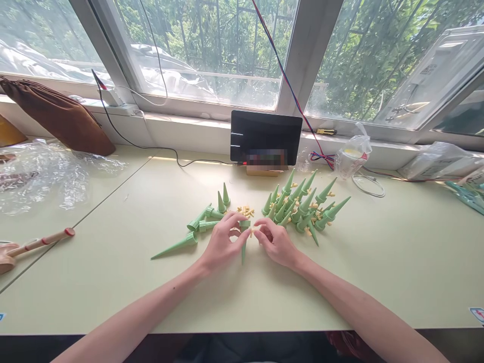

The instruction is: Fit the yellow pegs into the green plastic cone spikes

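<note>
My left hand [229,237] is closed around a green plant watering spike [244,252], whose ribbed cap is at the top and whose point faces me. Close by its side, my right hand [275,241] pinches a small yellow valve piece [251,232] at the spike; whether it is seated in the spike I cannot tell. A small pile of loose yellow valves [247,212] lies just beyond my fingers. Several green spikes [176,246] without visible valves are left of my left hand, some lying and some standing. To the right, many green spikes [304,204] with yellow valves stand grouped.
A black tablet [264,136] leans near the window sill behind the pile. Crumpled clear plastic [56,176], a brown drawstring bag [64,118] and a wooden-handled item [41,242] are at the left. A bagged tub [353,154] and cables [368,186] lie at the back right.
</note>
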{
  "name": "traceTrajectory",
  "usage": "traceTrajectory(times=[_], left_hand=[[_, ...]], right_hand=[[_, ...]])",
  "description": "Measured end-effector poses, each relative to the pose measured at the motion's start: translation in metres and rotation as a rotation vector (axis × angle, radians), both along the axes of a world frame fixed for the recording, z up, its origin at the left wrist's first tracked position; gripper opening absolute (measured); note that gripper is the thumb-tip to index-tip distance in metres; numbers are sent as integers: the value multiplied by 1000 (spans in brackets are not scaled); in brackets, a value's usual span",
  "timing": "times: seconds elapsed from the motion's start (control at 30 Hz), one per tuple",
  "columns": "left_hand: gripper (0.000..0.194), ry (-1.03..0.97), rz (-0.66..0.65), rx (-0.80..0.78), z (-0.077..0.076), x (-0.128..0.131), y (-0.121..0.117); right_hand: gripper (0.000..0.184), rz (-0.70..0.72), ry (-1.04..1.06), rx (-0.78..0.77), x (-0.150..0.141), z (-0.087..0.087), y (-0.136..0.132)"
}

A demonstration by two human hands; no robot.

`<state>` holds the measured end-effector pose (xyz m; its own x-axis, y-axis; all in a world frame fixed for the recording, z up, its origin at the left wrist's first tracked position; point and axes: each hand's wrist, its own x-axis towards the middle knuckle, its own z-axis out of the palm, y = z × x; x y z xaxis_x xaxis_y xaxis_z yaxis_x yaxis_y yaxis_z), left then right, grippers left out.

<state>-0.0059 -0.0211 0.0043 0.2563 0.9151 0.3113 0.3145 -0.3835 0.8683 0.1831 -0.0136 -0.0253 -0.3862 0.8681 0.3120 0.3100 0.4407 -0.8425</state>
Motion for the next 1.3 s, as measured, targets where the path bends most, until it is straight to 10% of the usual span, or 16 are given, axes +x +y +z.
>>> traceTrajectory(times=[1.3], left_hand=[[11,7,24,27,-2,0,1]], right_hand=[[15,20,-23,2,0,2,2]])
